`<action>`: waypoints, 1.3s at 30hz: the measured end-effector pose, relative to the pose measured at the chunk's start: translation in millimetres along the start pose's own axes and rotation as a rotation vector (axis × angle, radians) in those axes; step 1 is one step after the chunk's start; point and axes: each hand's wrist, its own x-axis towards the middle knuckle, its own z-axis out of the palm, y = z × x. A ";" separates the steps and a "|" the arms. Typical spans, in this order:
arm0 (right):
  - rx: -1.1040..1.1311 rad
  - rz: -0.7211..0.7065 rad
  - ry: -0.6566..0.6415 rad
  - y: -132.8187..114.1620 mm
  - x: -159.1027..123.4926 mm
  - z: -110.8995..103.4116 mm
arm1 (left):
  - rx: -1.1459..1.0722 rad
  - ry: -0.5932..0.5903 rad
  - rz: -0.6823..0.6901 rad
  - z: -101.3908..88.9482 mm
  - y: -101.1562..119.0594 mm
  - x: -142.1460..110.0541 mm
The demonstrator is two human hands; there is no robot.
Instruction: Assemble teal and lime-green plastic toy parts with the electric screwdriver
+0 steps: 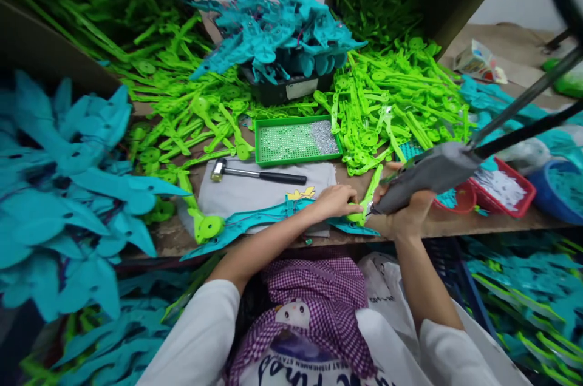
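Note:
My right hand (pixel 412 213) is wrapped round a grey power screwdriver (pixel 426 173), whose tip points down-left at a lime-green plastic arm (pixel 374 187). My left hand (pixel 339 201) is closed on the round lower end of that green arm, pressing it against the right end of a long teal plastic part (pixel 255 216). Another green arm (pixel 208 225) sits at the teal part's left end. Just beyond lies a hammer (pixel 259 173) with a black handle, on a grey cloth (pixel 218 195). My fingers partly hide the spot at the screwdriver tip.
A green perforated tray (pixel 273 161) of small metal pieces stands mid-table. Behind it, a black bin (pixel 268 93) bears stacked teal parts. Heaps of green arms (pixel 401 101) flank it. Teal parts (pixel 68 192) pile at left. Red baskets (pixel 523 210) and a blue tub (pixel 546 195) stand right.

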 end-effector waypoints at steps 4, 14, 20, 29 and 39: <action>-0.191 -0.190 -0.081 -12.6 19.6 8.8 | 0.087 -0.057 0.014 -20.6 3.5 -12.0; -0.194 -0.159 -0.044 -8.7 5.2 32.9 | 0.275 0.061 -0.217 -56.8 -49.0 -89.6; -0.171 -0.175 0.001 -14.5 16.2 63.1 | 0.115 0.205 -0.194 -48.5 -54.7 -99.5; -0.773 -0.179 -0.469 29.6 -84.2 30.7 | -0.070 0.218 -0.264 -49.1 -61.1 -111.7; -1.232 -0.333 -0.697 50.3 -108.5 44.2 | -0.147 0.152 -0.262 -51.1 -62.9 -113.2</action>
